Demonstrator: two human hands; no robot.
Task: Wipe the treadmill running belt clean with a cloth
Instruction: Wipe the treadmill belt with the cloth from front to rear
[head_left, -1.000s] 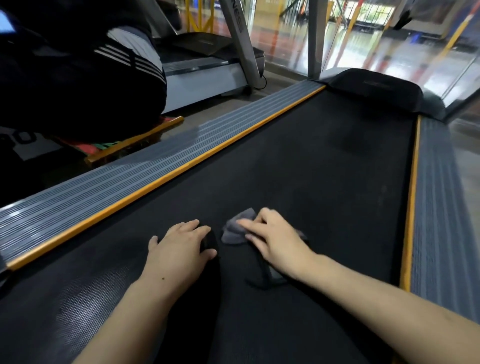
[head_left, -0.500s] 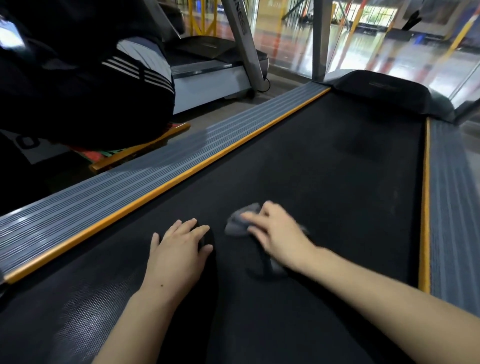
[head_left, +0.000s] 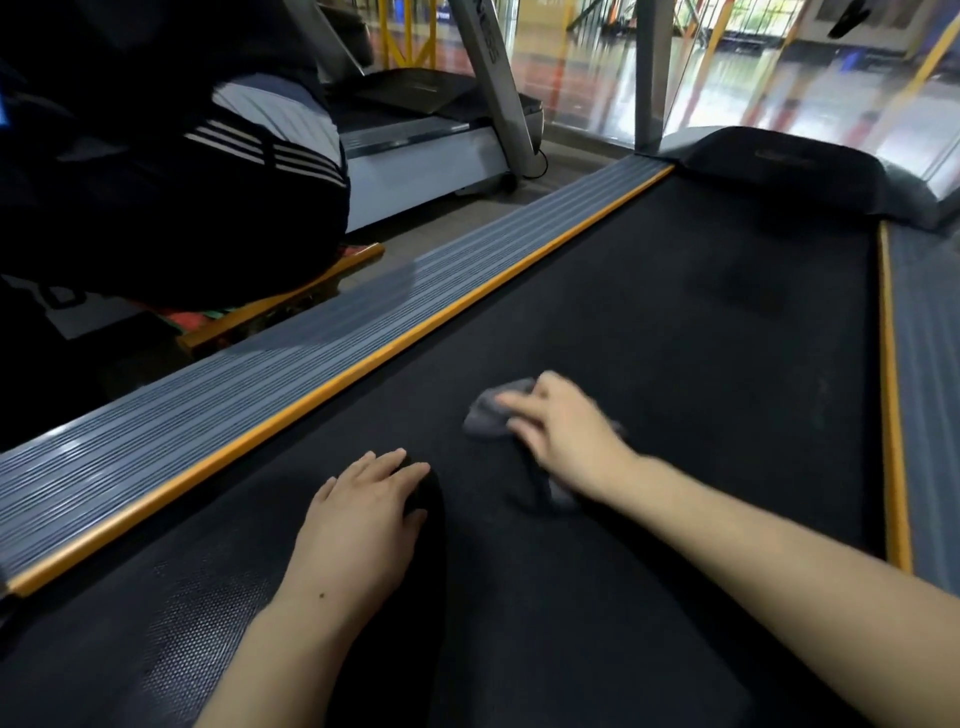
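- Pressing the grey cloth (head_left: 496, 410) flat under the right hand (head_left: 563, 434) is the step in hand; the person would do well to bear evenly through the palm and run overlapping strokes, so no strip of belt is skipped.
- The right hand's fingers lie stretched over the cloth, blurred, apparently pressing rather than pinching; how the thumb lies cannot be told.
- The left hand (head_left: 363, 514) rests spread, palm down, on the running belt (head_left: 675, 364), holding nothing, and looks like a brace for the lean.
- The cloth sits beneath the right hand, its bunched edge showing beyond the fingertips, ahead and to the right of the left hand.
- Belt reaches well beyond both hands, likely still unwiped; the grey side rail (head_left: 260, 374) lies left of the left hand.
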